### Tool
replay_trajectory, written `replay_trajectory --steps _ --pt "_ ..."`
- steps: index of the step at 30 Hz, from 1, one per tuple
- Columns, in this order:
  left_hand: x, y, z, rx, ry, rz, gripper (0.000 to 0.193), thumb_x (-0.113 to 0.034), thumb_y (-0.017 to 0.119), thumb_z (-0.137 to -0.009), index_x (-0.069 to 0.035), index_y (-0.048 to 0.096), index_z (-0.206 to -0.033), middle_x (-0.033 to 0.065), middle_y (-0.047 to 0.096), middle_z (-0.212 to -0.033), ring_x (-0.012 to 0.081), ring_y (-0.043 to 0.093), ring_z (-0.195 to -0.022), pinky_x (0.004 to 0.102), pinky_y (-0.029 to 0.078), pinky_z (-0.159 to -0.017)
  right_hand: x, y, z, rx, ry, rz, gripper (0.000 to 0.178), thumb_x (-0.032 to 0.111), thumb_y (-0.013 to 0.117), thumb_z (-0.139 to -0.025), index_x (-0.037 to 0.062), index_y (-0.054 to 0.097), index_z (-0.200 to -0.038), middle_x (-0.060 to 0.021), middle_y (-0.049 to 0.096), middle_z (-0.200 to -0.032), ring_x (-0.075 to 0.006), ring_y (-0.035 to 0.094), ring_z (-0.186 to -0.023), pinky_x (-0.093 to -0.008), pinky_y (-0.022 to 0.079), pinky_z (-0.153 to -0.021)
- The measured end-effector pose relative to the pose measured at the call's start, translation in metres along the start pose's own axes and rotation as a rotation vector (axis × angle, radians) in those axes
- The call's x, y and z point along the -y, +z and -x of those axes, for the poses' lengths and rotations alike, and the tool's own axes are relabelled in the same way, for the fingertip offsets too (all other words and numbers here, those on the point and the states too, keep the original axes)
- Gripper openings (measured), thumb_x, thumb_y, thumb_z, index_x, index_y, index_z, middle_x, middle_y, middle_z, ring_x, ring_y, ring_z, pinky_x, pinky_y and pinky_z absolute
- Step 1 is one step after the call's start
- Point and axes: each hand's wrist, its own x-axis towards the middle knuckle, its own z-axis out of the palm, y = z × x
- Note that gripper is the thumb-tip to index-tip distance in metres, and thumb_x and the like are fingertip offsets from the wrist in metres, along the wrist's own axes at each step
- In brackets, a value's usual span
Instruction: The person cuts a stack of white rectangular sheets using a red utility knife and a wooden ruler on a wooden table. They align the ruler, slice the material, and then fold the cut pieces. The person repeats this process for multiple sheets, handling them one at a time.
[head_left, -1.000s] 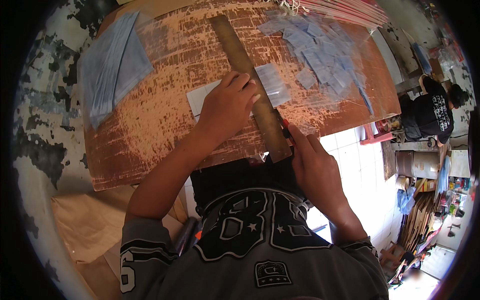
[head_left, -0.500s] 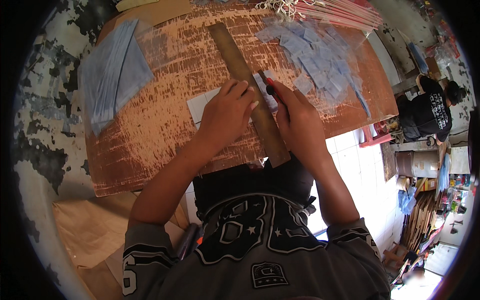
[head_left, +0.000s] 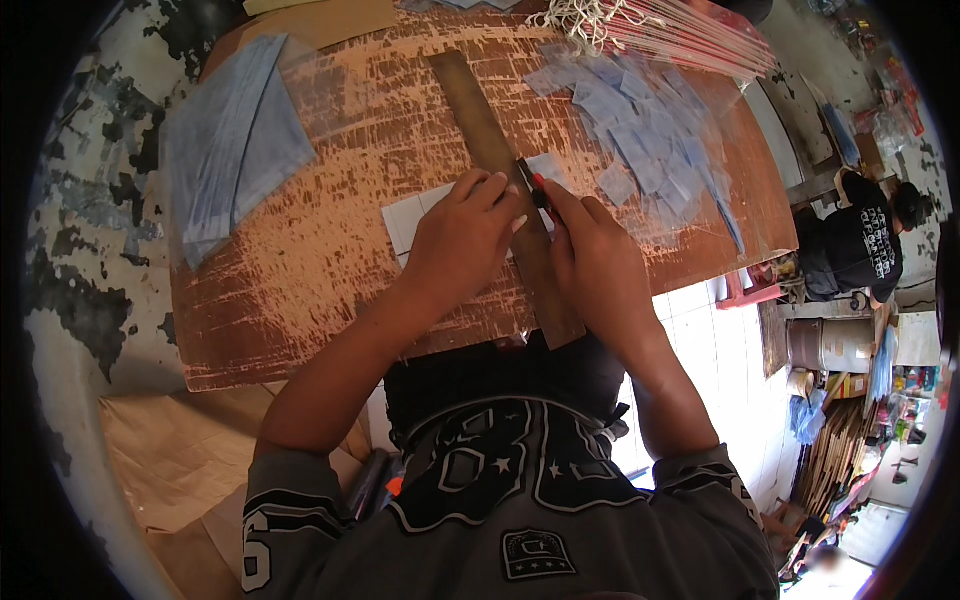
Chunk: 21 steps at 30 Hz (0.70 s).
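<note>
A long, flat, brownish straightedge (head_left: 468, 108) lies slanted across the worn wooden table (head_left: 330, 250), its near end sticking out past the front edge. My left hand (head_left: 465, 235) grips it near the middle, with bent fingers pressing down and the thumb at its side. Beneath it is a white sheet with thin lines (head_left: 404, 222), partly covered by that hand. My right hand (head_left: 605, 260) is closed around a red and black cutter knife (head_left: 538, 188). The knife's tip is against or just over the straightedge's right side; the exact contact cannot be made out.
Small bluish clear pieces (head_left: 640, 130) lie heaped at the right. A stack of long bluish sheets (head_left: 235, 150) is on the left. Pink sticks with white strings (head_left: 680, 40) lie at the far right. Another person (head_left: 860, 230) works beyond the table's right side.
The knife has come nearer to the straightedge, its tip now at the right side of it. My left hand still presses in about the same place. The view has shifted slightly.
</note>
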Motion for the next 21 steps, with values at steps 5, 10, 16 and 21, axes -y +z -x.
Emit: replay_trajectory --steps 5,10,16,21 --pt "0.002 0.001 0.0 0.008 0.012 -0.015 0.024 -0.016 0.072 -0.103 -0.001 0.074 -0.122 0.0172 0.071 -0.137 0.0369 0.064 -0.133 0.0468 0.06 -0.104 0.004 -0.005 0.003 0.049 0.025 0.017 0.053 0.014 0.068 -0.101 0.0085 0.06 -0.153 -0.0195 0.07 -0.108 -0.0426 0.077 -0.085 -0.0511 0.064 -0.07" --pt "0.0 -0.002 0.001 0.006 0.025 -0.042 0.025 -0.015 0.073 -0.102 -0.001 0.074 -0.123 0.0166 0.071 -0.136 0.036 0.064 -0.132 0.0458 0.06 -0.103 0.007 -0.021 0.027 0.143 0.076 -0.001 0.054 0.015 0.067 -0.103 0.0092 0.057 -0.156 -0.0189 0.069 -0.112 -0.0422 0.077 -0.086 -0.0517 0.064 -0.073" --pt "0.001 0.001 0.0 -0.008 0.041 -0.041 0.026 -0.015 0.073 -0.101 -0.002 0.074 -0.124 0.0159 0.071 -0.134 0.0347 0.065 -0.13 0.0446 0.06 -0.103 0.02 -0.049 0.073 0.228 0.128 0.078 0.061 0.009 0.071 -0.099 0.01 0.054 -0.158 -0.0164 0.067 -0.11 -0.0395 0.076 -0.084 -0.0509 0.064 -0.072" --pt "0.004 0.003 0.001 -0.006 0.046 -0.046 0.025 -0.016 0.073 -0.102 -0.003 0.074 -0.124 0.0152 0.071 -0.133 0.0347 0.065 -0.13 0.0447 0.06 -0.104 0.018 -0.057 0.088 0.221 0.118 0.058 0.061 0.005 0.069 -0.098 0.01 0.055 -0.157 -0.0164 0.067 -0.107 -0.0383 0.076 -0.083 -0.0498 0.063 -0.071"
